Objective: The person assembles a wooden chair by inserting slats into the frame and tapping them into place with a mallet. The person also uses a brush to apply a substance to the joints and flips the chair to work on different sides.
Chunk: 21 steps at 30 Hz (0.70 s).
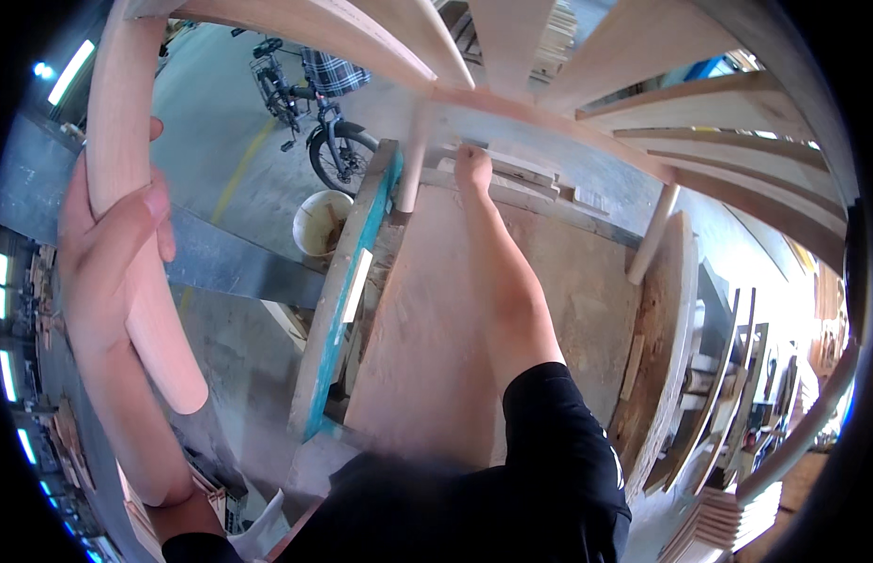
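A pale, unpainted wooden chair frame [540,101] with several slats stands tilted over the workbench. On the left my left hand [117,235] wraps its fingers around the chair's rounded armrest [127,122], whose blunt end points down toward me. My right arm stretches forward under the chair frame. At its end my right hand [472,169] is a closed fist near the bench's far edge, beside some wooden strips [526,174]. Whatever it grips is too small to make out. Round chair legs [417,155] come down on both sides of that arm.
The dusty workbench [427,310] has a teal-edged beam [347,291] on its left and a rough wooden beam [657,347] on its right. Beyond the left beam are a white bucket [322,223] and a parked bicycle [333,141]. Curved wooden parts [718,403] stand at right.
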Motion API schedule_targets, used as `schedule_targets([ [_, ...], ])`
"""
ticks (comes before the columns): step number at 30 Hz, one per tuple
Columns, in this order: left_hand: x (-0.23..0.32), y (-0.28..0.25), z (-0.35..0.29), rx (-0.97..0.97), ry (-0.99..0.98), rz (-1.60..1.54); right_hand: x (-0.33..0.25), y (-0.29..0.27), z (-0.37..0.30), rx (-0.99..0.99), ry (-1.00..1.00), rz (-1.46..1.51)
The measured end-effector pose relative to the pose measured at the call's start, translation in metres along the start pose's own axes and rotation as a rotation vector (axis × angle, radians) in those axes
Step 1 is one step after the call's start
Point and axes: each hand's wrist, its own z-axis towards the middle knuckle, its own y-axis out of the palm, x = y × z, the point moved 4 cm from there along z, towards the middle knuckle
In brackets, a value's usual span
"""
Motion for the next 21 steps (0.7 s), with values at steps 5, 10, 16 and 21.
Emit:
schedule_targets([
  [5, 0.001, 0.0, 0.009, 0.021, 0.028, 0.076, -0.001, 0.031, 0.027, 0.065, -0.069, 0.134],
  [10, 0.0, 0.001, 0.011, 0.007, 0.029, 0.093, -0.018, 0.032, 0.025, 0.131, -0.203, 0.131],
  [16, -0.001, -0.001, 0.006, -0.01, 0.036, 0.076, -0.049, 0.011, 0.005, 0.103, -0.235, 0.175],
  [21, 0.0, -0.001, 0.005, 0.01, 0.018, 0.015, -0.028, 0.008, -0.006, 0.178, -0.14, 0.156],
])
